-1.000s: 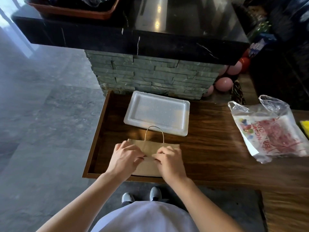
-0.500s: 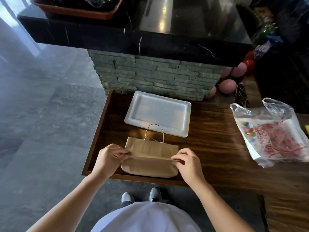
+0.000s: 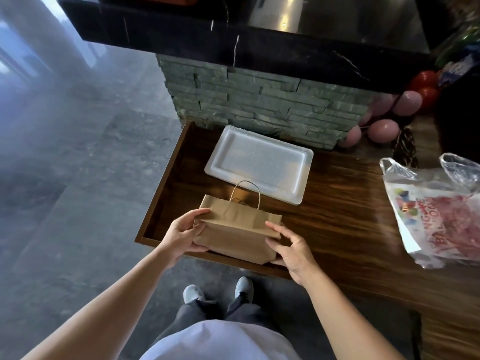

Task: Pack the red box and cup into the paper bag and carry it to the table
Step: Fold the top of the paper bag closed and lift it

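Wooden counter (image 3: 345, 229) below a stone-faced bar, with a paper bag held at its near edge.

Largest to smallest: the counter; a printed plastic bag (image 3: 439, 216) at far right; a white foam tray (image 3: 257, 163) just behind the paper bag (image 3: 239, 229). The paper bag lies folded flat, long axis left to right, its twine handle pointing away toward the tray. The left hand (image 3: 181, 233) and right hand (image 3: 292, 249) each grip one end, thumb above and fingers curled beneath.

A dark wooden desk (image 3: 337, 216) stands against a grey stacked-stone wall (image 3: 259, 105) under a glossy black marble counter (image 3: 233, 45). Grey stone floor (image 3: 78, 165) spreads left, washed with hazy daylight.
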Tool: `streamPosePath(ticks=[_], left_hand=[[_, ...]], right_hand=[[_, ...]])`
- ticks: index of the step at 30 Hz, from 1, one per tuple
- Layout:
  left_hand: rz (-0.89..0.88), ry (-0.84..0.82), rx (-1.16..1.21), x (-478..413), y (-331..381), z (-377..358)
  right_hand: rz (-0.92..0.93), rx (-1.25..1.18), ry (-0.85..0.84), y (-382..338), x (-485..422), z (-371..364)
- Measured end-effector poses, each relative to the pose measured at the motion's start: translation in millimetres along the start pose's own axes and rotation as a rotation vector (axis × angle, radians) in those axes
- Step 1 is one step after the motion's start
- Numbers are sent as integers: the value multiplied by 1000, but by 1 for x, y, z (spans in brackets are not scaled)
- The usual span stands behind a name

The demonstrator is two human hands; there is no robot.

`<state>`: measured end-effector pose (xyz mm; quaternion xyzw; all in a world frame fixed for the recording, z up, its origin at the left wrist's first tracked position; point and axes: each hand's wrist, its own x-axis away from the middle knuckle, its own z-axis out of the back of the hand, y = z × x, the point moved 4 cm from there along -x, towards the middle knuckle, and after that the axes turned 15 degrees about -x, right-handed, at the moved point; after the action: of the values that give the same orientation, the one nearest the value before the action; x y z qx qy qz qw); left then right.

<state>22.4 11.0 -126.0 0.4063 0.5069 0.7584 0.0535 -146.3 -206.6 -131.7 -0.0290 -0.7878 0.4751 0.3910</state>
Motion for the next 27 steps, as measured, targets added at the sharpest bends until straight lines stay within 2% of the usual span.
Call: streamPosePath(ticks=[8, 11, 15, 21, 27], left_hand=[[-134, 148, 132, 30, 14, 23], [-205, 225, 153, 51, 20, 60], [-248, 341, 205, 99, 1, 136], [-194, 684, 300, 242, -94, 278], [-67, 1108, 505, 434, -240, 364]], right_hand=[[144, 90, -69, -44, 15, -44], [203, 164, -136, -67, 27, -86], [191, 193, -286, -63, 46, -172], [84, 313, -556, 21, 94, -360], [-137, 549, -1020, 161, 188, -554]])
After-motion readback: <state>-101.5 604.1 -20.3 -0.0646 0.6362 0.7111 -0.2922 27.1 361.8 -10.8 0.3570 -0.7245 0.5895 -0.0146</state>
